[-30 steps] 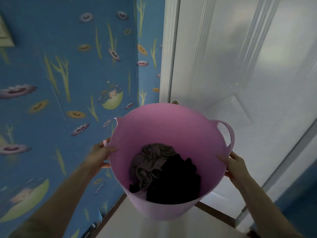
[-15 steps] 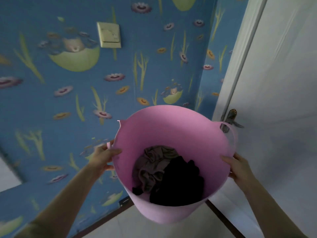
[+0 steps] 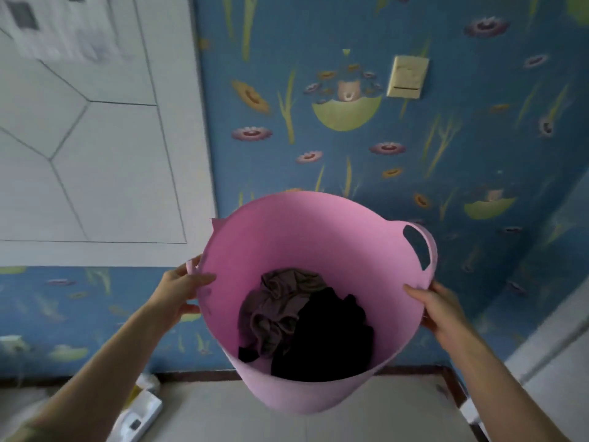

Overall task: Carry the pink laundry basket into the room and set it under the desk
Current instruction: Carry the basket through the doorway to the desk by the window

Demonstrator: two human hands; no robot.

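Note:
The pink laundry basket (image 3: 306,237) hangs in the air in front of me, above the floor, its round mouth tilted toward the camera. Grey-brown and black clothes (image 3: 302,320) lie crumpled in its bottom. My left hand (image 3: 180,290) grips the left rim beside the left handle, thumb inside the rim. My right hand (image 3: 438,306) grips the right rim just below the right handle loop (image 3: 428,247). No desk is in view.
Blue flowered wallpaper (image 3: 350,161) fills the wall ahead, with a cream light switch (image 3: 407,77). A white panelled unit (image 3: 95,138) stands at the left. A white object (image 3: 140,413) lies on the pale floor at lower left. A white door edge (image 3: 554,339) shows at the right.
The view has swung left: the white door has slid out to the right edge, the light switch has moved right, and a white panelled unit has appeared at the left. Both hands keep their grip.

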